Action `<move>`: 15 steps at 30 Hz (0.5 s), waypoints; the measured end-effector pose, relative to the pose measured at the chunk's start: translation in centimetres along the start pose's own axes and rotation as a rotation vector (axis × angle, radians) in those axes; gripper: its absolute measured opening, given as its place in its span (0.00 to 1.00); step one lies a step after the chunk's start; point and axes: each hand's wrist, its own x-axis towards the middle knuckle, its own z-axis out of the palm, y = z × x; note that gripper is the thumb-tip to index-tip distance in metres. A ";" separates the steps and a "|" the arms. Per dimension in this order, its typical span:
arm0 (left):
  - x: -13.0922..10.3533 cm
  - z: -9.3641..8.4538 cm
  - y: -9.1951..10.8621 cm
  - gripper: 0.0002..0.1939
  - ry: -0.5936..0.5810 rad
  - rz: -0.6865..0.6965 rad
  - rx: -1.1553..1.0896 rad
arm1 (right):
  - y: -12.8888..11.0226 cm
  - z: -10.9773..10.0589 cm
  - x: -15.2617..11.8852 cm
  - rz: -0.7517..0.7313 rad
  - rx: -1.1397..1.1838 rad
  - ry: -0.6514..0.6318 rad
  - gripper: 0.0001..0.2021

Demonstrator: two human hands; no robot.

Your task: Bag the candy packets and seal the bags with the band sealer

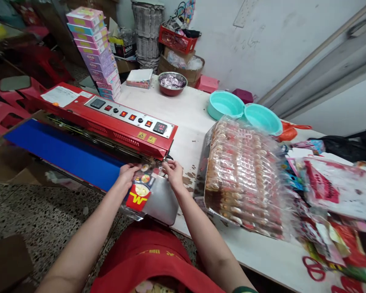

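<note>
A clear plastic packet (139, 190) with a red and yellow printed piece inside lies over the metal plate at the feed end of a red sealing machine (125, 129). My left hand (128, 175) pinches the packet's upper left corner. My right hand (173, 171) is closed at the upper right, by the machine's end, its fingertips together at the packet's top edge. The packet's top edge sits close to the machine's slot. The metal plate (163, 203) shows to the right of the packet. A blue belt (67, 152) runs along the machine's front.
A box of wrapped packets (244, 179) stands right of my right hand. Two turquoise basins (225, 105), a steel bowl (172, 83) and a tall stack of small boxes (99, 61) are farther back. Red scissors (314, 268) and plastic bags (332, 183) lie at the right.
</note>
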 end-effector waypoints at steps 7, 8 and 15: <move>1.9 -4.0 2.9 0.20 0.481 0.411 0.409 | -5.3 -16.8 -5.3 -0.760 -0.982 0.193 0.22; 1.6 -4.1 2.6 0.23 0.570 0.573 0.551 | -5.8 -19.6 -5.4 -0.766 -1.105 0.247 0.20; -4.7 1.1 -3.1 0.12 0.181 1.162 0.847 | -9.3 -26.5 -3.5 -0.797 -1.201 0.063 0.11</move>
